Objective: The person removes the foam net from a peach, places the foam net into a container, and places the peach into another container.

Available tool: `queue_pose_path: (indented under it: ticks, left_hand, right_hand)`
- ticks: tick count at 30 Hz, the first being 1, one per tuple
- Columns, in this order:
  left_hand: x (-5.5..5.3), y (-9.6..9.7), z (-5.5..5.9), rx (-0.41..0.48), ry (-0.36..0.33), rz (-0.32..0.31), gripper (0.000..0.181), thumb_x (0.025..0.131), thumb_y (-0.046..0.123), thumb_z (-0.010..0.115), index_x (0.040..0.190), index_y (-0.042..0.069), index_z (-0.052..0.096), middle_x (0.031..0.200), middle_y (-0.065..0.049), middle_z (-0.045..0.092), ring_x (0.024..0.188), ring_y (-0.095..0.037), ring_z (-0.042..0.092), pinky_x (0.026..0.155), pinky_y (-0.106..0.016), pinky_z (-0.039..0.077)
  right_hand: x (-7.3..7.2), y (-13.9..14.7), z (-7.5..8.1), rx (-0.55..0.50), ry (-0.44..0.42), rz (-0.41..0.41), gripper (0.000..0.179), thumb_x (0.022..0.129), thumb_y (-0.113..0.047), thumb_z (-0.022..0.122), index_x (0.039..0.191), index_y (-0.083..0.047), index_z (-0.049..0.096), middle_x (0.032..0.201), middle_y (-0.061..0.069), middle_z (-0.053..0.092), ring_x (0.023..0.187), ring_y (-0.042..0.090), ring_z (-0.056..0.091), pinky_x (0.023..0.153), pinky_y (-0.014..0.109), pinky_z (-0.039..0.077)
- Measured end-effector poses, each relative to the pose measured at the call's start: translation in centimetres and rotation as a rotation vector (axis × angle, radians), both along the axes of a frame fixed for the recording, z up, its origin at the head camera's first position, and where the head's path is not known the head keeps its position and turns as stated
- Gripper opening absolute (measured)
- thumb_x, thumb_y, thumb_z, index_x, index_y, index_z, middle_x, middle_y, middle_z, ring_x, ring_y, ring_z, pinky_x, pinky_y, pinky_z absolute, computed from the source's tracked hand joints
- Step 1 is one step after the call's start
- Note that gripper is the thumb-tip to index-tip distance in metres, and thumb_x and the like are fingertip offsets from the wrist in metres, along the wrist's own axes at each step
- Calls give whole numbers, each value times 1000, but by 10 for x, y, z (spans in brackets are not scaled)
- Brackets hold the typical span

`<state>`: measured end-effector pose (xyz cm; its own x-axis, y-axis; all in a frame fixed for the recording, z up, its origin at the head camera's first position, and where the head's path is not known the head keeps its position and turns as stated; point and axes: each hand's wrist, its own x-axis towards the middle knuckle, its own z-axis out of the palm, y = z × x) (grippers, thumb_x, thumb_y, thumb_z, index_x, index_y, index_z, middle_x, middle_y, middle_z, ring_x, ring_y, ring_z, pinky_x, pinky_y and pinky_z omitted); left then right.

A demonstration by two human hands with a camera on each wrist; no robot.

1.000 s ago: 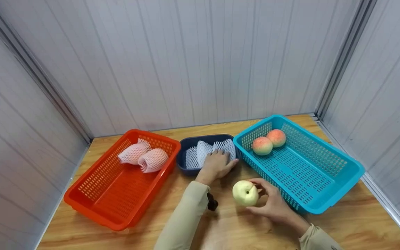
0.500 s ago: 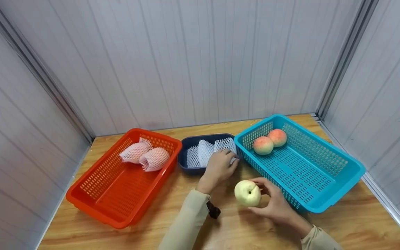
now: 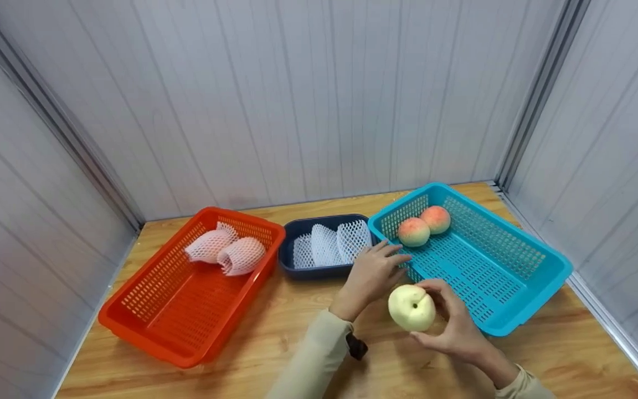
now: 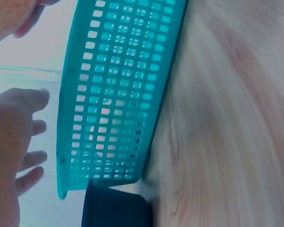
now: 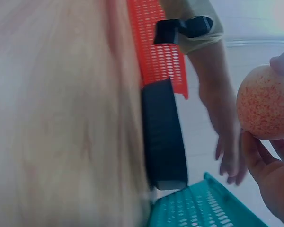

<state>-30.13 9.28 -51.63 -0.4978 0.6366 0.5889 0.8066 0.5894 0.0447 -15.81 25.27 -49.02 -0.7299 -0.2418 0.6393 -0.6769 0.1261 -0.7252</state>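
My right hand point(image 3: 454, 327) holds a pale yellow peach point(image 3: 410, 307) between thumb and fingers, above the table in front of the blue basket. The right wrist view shows the red-speckled side of this peach point(image 5: 265, 101). My left hand point(image 3: 371, 275), fingers extended and holding nothing, hovers left of the peach, near the basket's left rim. White foam fruit nets point(image 3: 327, 246) lie in a dark navy box point(image 3: 319, 272) just behind the left hand. In the left wrist view the left hand point(image 4: 12, 137) is beside the blue basket wall point(image 4: 113, 94), fingers apart.
The blue basket point(image 3: 524, 310) on the right holds two peaches point(image 3: 413, 231) at its far end. On the left, a red basket point(image 3: 186, 327) contains two peaches in white foam nets point(image 3: 241, 256). Pale panel walls point(image 3: 319, 100) enclose the wooden table point(image 3: 274, 332).
My left hand has left the foam nets in the navy box and moved right, toward the peach. The right hand, still holding the peach, has shifted slightly right.
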Motion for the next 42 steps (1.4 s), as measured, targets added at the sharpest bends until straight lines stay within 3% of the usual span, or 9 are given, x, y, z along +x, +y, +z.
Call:
queue_pose_path:
  ticks: [4, 7, 14, 17, 21, 25, 30, 36, 42]
  left_hand:
    - [3, 6, -3, -68, -83, 6, 33, 93, 40, 65, 123, 28, 69, 134, -3, 58, 133, -34, 42, 102, -47, 40]
    - [3, 9, -4, -60, -101, 1, 32, 92, 38, 66, 121, 27, 70, 133, -3, 59, 132, -33, 42, 104, -44, 38]
    - [-1, 15, -4, 3, -90, -19, 26, 92, 36, 65, 112, 23, 75, 122, -2, 65, 124, -24, 52, 105, -40, 37]
    - [-1, 15, -4, 20, -100, -24, 25, 93, 36, 64, 111, 22, 75, 118, -1, 67, 121, -19, 55, 106, -39, 36]
    - [-1, 15, -3, 31, -111, -18, 25, 91, 36, 66, 109, 22, 76, 114, -1, 69, 119, -19, 57, 105, -38, 37]
    - [-2, 17, -1, 42, -116, -31, 23, 91, 34, 68, 106, 20, 77, 109, 2, 70, 116, -16, 59, 107, -37, 33]
    - [-2, 20, -1, 56, -146, -41, 23, 90, 33, 68, 106, 18, 77, 106, 2, 71, 115, -13, 59, 109, -38, 31]
    - [-1, 17, 0, 62, -179, -28, 24, 90, 33, 69, 107, 18, 77, 107, 1, 71, 116, -14, 59, 108, -40, 32]
    - [-2, 18, 1, 65, -201, -22, 26, 90, 36, 68, 109, 20, 76, 110, 2, 70, 119, -13, 57, 109, -38, 31]
  right_hand:
    - [-2, 16, -4, 0, 2, -56, 80, 58, 14, 83, 129, 9, 45, 123, 23, 48, 110, 25, 55, 88, 25, 48]
    - [-6, 27, 0, -3, -3, -96, 83, 58, 16, 82, 131, 7, 44, 126, 21, 47, 112, 24, 54, 89, 25, 48]
    - [-6, 32, 55, 103, 8, -344, 74, 60, 16, 81, 125, 12, 47, 120, 20, 52, 97, 16, 53, 73, 18, 48]
    - [-13, 35, 75, 157, 7, -440, 72, 62, 14, 82, 126, 14, 49, 118, 22, 54, 95, 14, 52, 71, 15, 46]
    - [-40, 52, 84, 204, -62, -500, 71, 68, 5, 83, 131, 8, 49, 123, 19, 54, 100, 15, 51, 77, 16, 44]
    - [-76, 76, 88, 236, -182, -533, 73, 75, -9, 83, 135, 1, 43, 126, 16, 51, 108, 23, 50, 83, 31, 45]
    - [-114, 100, 96, 327, -309, -546, 72, 77, -23, 82, 127, 2, 36, 127, 23, 46, 108, 37, 52, 77, 45, 48]
    - [-155, 116, 81, 552, -384, -498, 65, 79, -29, 80, 125, 1, 44, 123, 25, 49, 101, 37, 53, 74, 48, 50]
    - [-178, 125, 61, 735, -367, -445, 53, 73, -15, 79, 117, 4, 55, 103, 21, 60, 78, 29, 56, 62, 40, 48]
